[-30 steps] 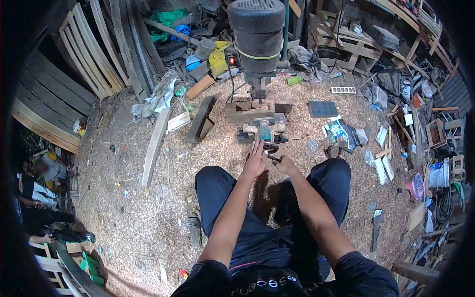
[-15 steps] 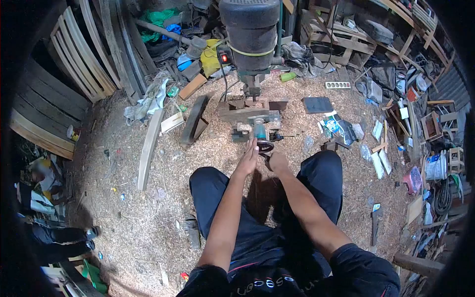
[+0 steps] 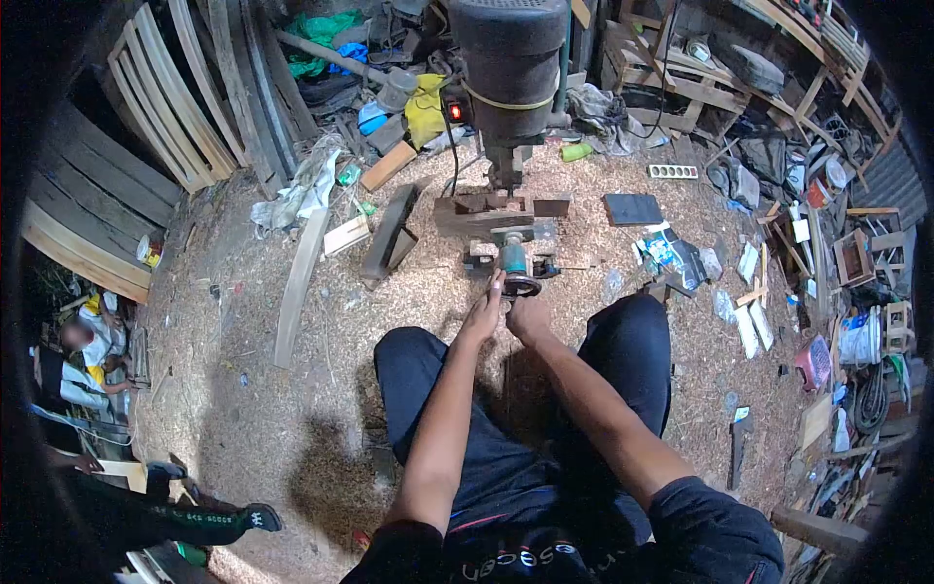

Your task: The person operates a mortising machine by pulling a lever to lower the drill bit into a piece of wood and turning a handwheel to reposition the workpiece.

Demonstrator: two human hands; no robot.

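Observation:
A dark drill-press-like machine [image 3: 508, 68] stands at the top centre, its bit pointing down at a wooden piece [image 3: 482, 220] held across the vise. Below the vise is a green and metal part [image 3: 513, 257] with a round black handwheel [image 3: 522, 285]. My left hand [image 3: 484, 310] lies against the wheel's left side, its fingers stretched forward. My right hand [image 3: 528, 319] is curled closed at the wheel's lower rim, where its handle is gripped.
Wood shavings cover the floor [image 3: 263, 419]. A dark block [image 3: 630, 208] and a power strip [image 3: 673, 171] lie right of the machine. Planks [image 3: 302, 282] lie left. At the far left are a seated person [image 3: 97, 341] and another person's leg [image 3: 204, 521].
My right hand has shifted left and up around the wheel. The view has moved slightly. At lower left, the other person's legs have moved rightward, and a shadow has appeared on the floor.

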